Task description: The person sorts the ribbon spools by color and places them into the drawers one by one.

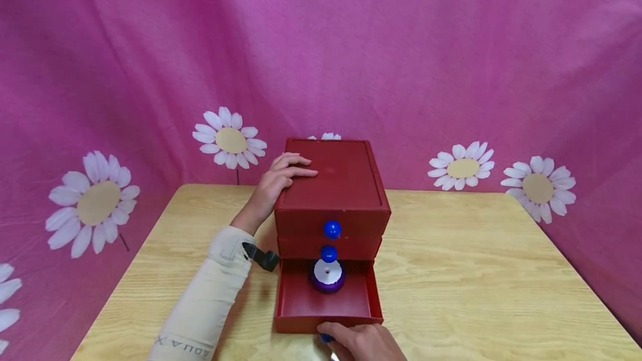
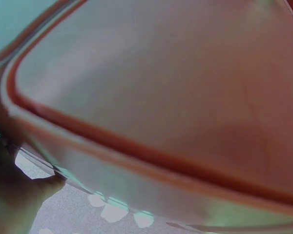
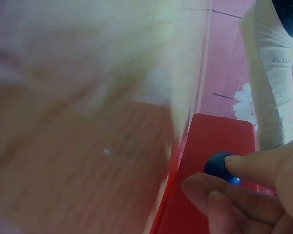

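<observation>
A red drawer cabinet [image 1: 336, 183] with round blue knobs stands on the table. My left hand [image 1: 275, 184] rests over the top's left edge with its fingers lying out on the lid. The bottom drawer [image 1: 300, 325] is pulled out towards me. At its front, my right hand [image 1: 368, 342] pinches the drawer's blue knob [image 3: 219, 165] between thumb and fingers. Inside that drawer, near the back, sits a round purple object with a scalloped white top [image 1: 327, 273]; its exact kind cannot be told. The upper drawers, with a top knob [image 1: 332, 229] and a middle knob [image 1: 328, 253], are closed.
The cabinet stands on a light wooden table [image 1: 466, 272], with bare wood on both sides. Behind the table hangs a pink cloth [image 1: 401, 71] printed with white daisies. A black strap with a small device [image 1: 263, 258] sits on my left wrist.
</observation>
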Tool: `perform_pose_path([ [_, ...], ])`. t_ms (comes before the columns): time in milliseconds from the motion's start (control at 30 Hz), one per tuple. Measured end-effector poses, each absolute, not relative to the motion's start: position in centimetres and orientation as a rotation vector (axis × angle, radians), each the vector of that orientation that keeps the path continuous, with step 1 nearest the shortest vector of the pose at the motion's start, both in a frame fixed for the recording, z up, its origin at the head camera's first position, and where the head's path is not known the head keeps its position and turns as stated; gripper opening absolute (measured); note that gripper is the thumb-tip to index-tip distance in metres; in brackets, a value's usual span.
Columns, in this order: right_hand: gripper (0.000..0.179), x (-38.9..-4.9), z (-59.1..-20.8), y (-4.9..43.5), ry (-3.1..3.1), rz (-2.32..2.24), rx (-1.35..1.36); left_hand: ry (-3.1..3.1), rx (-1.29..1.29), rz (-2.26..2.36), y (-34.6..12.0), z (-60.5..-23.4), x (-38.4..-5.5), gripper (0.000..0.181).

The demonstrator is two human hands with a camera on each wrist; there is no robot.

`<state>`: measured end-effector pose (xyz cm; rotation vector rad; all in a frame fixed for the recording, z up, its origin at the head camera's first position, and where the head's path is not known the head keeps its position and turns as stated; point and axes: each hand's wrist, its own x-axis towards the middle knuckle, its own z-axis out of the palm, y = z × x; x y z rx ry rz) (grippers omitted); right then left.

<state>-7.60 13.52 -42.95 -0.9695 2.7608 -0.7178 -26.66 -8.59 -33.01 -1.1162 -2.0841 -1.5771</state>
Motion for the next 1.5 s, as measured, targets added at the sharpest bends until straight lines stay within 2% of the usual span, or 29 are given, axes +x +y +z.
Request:
perform_pose_path([
  [167, 0.03, -8.4, -43.0, 13.6, 2.785, -0.747, -1.008, -2.108, -1.113, -1.604, -8.5, -31.5, -25.4, 0.041],
  [467, 0.029, -8.6, -42.9, 13.7, 2.791, -0.73, -1.068, -2.072, -1.122, -1.596, -8.4, -31.8, -25.4, 0.042],
  [900, 0.039, -10.6, -42.4, 14.2, 2.846, -0.727, -1.115, -2.047, -1.139, -1.599, -8.6, -31.5, -25.5, 0.042],
  [1500, 0.024, -13.1, -43.9, 14.0, 2.952, -0.752, -1.238, -2.051, -1.15, -1.583, -8.5, -31.8, -25.3, 0.042],
])
